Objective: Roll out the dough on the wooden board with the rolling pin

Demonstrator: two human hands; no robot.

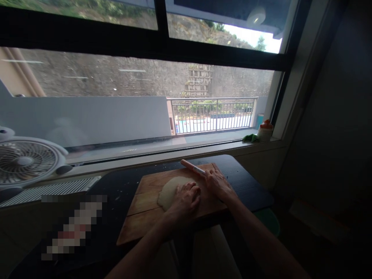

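Observation:
A flattened round of pale dough [168,193] lies on a wooden board [139,211], its right part covered by my left hand [187,197]. The fingers of that hand are bent and closed on the dough; their tips are partly hidden. On the right side of the board, my right hand [217,182] is closed around the near end of a slim rolling pin [192,167]. The pin's free end points up and left, past the dough's far edge, and appears apart from the dough.
The board lies on a dark table [241,178] with small pale specks. A white fan [26,161] stands at left, above a slatted grille [58,190]. On the window sill at right are a squat bottle with an orange top [265,131] and a green cloth-like item [250,138].

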